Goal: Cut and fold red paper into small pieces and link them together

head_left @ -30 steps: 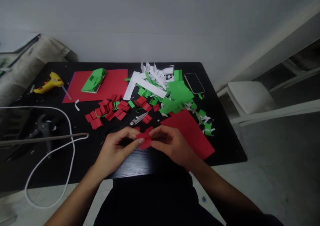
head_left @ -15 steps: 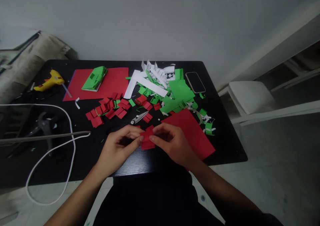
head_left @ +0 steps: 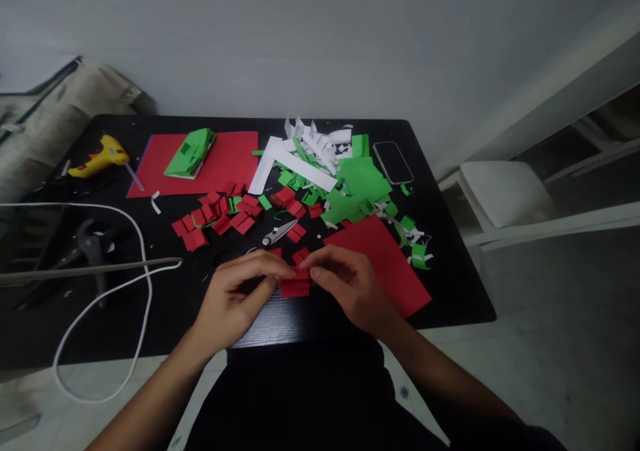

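Left hand and right hand both pinch red piece just below scissors — mid-fold, I'd judge — next likely needs a firm, even crease.

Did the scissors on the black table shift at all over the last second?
No. The scissors stay put between the red sheet and the scattered red squares, above the folded red paper that the left hand and right hand pinch.
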Tool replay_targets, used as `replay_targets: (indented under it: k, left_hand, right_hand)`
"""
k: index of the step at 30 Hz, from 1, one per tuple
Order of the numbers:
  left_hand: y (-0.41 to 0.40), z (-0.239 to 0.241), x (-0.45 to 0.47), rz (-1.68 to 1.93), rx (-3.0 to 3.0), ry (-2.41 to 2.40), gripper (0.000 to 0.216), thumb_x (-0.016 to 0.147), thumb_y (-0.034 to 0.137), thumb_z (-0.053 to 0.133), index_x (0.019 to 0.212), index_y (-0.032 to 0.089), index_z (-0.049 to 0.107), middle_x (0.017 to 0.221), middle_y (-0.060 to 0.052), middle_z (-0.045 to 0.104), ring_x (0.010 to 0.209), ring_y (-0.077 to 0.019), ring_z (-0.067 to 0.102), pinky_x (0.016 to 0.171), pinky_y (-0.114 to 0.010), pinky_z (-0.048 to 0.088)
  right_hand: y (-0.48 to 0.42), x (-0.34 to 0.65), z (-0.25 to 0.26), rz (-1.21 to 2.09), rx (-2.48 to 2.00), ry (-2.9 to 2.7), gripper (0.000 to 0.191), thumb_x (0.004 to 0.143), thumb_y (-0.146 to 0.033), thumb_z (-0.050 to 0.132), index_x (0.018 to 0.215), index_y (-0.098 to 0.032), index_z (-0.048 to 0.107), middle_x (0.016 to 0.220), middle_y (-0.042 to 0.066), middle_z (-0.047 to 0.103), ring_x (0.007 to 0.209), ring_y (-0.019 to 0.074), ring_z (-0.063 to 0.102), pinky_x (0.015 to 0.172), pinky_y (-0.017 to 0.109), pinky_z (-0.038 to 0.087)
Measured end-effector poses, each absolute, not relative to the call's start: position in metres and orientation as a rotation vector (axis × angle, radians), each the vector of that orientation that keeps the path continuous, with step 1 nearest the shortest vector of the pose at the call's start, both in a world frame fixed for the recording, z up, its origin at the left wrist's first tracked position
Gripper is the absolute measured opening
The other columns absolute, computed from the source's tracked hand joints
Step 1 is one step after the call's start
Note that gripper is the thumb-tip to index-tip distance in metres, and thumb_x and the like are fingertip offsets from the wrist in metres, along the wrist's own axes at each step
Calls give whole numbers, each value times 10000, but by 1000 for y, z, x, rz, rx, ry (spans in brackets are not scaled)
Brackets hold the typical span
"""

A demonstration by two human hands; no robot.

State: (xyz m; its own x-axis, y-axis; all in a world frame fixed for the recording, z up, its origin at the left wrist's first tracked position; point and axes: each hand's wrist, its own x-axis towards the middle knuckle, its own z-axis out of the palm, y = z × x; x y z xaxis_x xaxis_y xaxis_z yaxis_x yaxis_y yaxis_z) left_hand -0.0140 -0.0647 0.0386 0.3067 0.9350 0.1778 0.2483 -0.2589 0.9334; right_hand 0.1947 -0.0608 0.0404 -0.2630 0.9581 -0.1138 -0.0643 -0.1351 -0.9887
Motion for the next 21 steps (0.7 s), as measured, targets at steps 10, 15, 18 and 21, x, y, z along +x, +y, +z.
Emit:
replay_targets:
  k: [10,15,18,21]
  left_hand:
    - [-65,45,-13,967,1782,1124,120,949,192,611,936,201,730,895,-39,762,821,-167,720,745,-267,567]
    - [-64,45,-13,910,1610,1235,95,920,280,699,975,204,712,800,8,755,706,-131,711,678,-213,566]
    - [-63,46,-15,789,1607,1208,126,919,321,712,954,206,749,819,-1,787,734,-146,735,714,-226,579]
    - [-62,47,-17,748,1642,1217,153,933,341,695,924,206,768,825,-5,790,738,-149,730,699,-228,572]
  right_hand:
    - [-63,193,38,1483,-1195,-1340,90,871,-318,772,920,-246,799,918,27,801,869,200,748,790,320,579]
    - [-65,193,42,1360,-1198,-1501,97,910,-341,744,953,-279,805,933,17,810,854,206,753,815,343,580]
    - [-65,193,42,1299,-1179,-1542,93,915,-334,742,969,-287,802,942,15,811,860,210,757,832,357,588]
    - [-65,193,42,1297,-1180,-1544,82,907,-321,752,963,-288,801,935,14,811,845,211,758,837,368,596]
